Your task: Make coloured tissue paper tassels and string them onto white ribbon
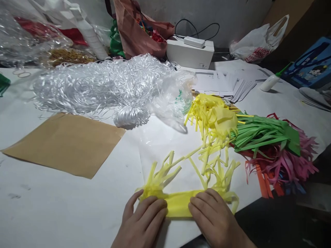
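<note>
While pressing left grip (145,215) and right grip (212,213) onto flat yellow fringed paper band (179,204), can't tell if pinching; could tangle fringe (152,176) by tugging unevenly.

Yellow sheet (179,205) partly hidden beneath left hand (146,218), right hand (214,217); blue bag (314,62) cut by right edge.

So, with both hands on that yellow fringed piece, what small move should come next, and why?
Probably the left hand should straighten the loose strips beside it while the right hand steadies the yellow fringed piece: both hands rest on its band, but those strips splay at uneven angles.
</note>
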`<control>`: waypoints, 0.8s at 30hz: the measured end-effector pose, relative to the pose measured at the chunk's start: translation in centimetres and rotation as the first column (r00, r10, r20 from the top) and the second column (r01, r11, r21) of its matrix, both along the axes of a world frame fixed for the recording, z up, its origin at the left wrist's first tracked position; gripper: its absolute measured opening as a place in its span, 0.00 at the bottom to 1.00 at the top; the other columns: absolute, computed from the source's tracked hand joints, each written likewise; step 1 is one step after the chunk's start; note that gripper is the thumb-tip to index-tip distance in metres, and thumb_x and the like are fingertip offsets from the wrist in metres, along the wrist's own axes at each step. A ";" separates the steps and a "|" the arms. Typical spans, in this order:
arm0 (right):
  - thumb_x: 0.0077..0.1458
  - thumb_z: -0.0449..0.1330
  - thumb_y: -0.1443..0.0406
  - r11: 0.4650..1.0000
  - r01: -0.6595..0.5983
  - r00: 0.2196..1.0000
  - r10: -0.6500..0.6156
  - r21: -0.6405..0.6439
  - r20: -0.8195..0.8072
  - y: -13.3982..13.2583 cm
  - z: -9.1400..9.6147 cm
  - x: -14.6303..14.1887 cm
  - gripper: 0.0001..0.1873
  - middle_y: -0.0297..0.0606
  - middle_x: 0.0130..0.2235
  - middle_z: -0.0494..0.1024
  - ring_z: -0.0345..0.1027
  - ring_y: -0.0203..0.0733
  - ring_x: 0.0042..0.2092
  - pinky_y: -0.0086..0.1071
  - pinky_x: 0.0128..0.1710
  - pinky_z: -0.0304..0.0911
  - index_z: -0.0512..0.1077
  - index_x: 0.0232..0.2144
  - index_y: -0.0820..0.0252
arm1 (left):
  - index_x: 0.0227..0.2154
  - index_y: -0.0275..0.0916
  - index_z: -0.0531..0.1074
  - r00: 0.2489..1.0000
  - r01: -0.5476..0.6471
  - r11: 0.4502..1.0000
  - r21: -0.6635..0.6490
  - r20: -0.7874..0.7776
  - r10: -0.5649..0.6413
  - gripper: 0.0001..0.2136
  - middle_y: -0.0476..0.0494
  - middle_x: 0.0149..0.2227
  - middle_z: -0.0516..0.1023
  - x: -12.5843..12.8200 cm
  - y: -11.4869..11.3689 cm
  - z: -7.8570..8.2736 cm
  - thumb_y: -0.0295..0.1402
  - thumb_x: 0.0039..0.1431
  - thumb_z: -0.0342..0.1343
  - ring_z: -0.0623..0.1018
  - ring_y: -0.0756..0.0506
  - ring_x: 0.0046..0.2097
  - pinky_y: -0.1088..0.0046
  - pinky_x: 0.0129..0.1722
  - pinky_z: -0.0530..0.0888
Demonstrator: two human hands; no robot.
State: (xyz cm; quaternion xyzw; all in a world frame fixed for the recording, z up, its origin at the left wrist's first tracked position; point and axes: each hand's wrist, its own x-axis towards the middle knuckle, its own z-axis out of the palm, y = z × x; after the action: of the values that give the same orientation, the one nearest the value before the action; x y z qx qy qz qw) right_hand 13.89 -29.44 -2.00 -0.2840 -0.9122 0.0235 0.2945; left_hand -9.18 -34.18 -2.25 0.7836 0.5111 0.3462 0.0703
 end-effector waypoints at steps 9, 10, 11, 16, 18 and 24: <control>0.69 0.49 0.67 0.898 0.389 0.918 -0.396 -0.207 0.008 -0.5 -1.0 -0.5 0.16 0.36 0.31 0.72 0.65 0.43 0.37 0.43 0.48 0.52 0.68 0.28 0.58 | 0.26 0.41 0.71 0.969 -0.172 0.976 -0.136 -0.201 0.143 0.15 0.49 0.28 0.75 1.1 1.5 1.7 0.25 0.68 0.46 0.73 0.44 0.34 0.58 0.48 0.61; 0.69 0.49 0.67 0.893 0.408 0.911 -0.410 -0.191 0.031 -0.4 -1.0 -0.7 0.16 0.36 0.30 0.71 0.64 0.43 0.36 0.42 0.47 0.52 0.67 0.28 0.58 | 0.25 0.41 0.70 0.960 -0.196 0.972 -0.127 -0.229 0.163 0.16 0.48 0.27 0.74 1.3 1.8 1.8 0.24 0.68 0.45 0.71 0.44 0.33 0.58 0.46 0.61; 0.69 0.50 0.67 0.888 0.425 0.905 -0.423 -0.177 0.050 -0.3 -0.9 -0.8 0.16 0.35 0.29 0.70 0.62 0.42 0.35 0.41 0.45 0.52 0.66 0.27 0.57 | 0.24 0.41 0.70 0.951 -0.215 0.969 -0.120 -0.254 0.179 0.17 0.48 0.26 0.73 1.5 2.0 1.9 0.24 0.68 0.45 0.71 0.43 0.32 0.58 0.45 0.61; 0.69 0.49 0.64 0.854 0.495 0.869 -0.488 -0.161 0.087 0.3 -0.3 -1.1 0.18 0.35 0.26 0.68 0.62 0.42 0.32 0.42 0.42 0.53 0.66 0.25 0.57 | 0.21 0.41 0.68 0.923 -0.252 0.962 -0.109 -0.327 0.204 0.18 0.47 0.24 0.70 2.0 2.6 2.0 0.24 0.67 0.44 0.68 0.42 0.30 0.58 0.41 0.60; 0.69 0.50 0.66 0.847 0.510 0.859 -0.510 -0.150 0.043 0.3 0.0 -1.1 0.15 0.38 0.29 0.72 0.66 0.45 0.35 0.45 0.46 0.54 0.69 0.29 0.58 | 0.21 0.41 0.68 0.916 -0.260 0.958 -0.120 -0.344 0.205 0.19 0.47 0.23 0.70 2.1 2.7 1.9 0.24 0.67 0.44 0.68 0.42 0.30 0.58 0.41 0.60; 0.64 0.55 0.71 0.979 0.186 0.978 -0.193 -0.088 -0.079 -0.6 -0.6 -1.2 0.09 0.37 0.37 0.80 0.72 0.43 0.45 0.51 0.64 0.46 0.75 0.42 0.59 | 0.20 0.41 0.67 0.920 -0.267 0.957 -0.115 -0.325 0.218 0.18 0.48 0.23 0.69 1.9 2.9 1.9 0.24 0.67 0.44 0.68 0.43 0.29 0.57 0.41 0.61</control>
State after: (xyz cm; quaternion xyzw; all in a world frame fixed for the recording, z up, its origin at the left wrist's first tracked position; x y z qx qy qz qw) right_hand 12.67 -30.04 -2.62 -0.3800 -0.8656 0.0440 0.3232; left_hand -7.24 -31.27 -0.34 0.7506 0.6344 0.1843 0.0074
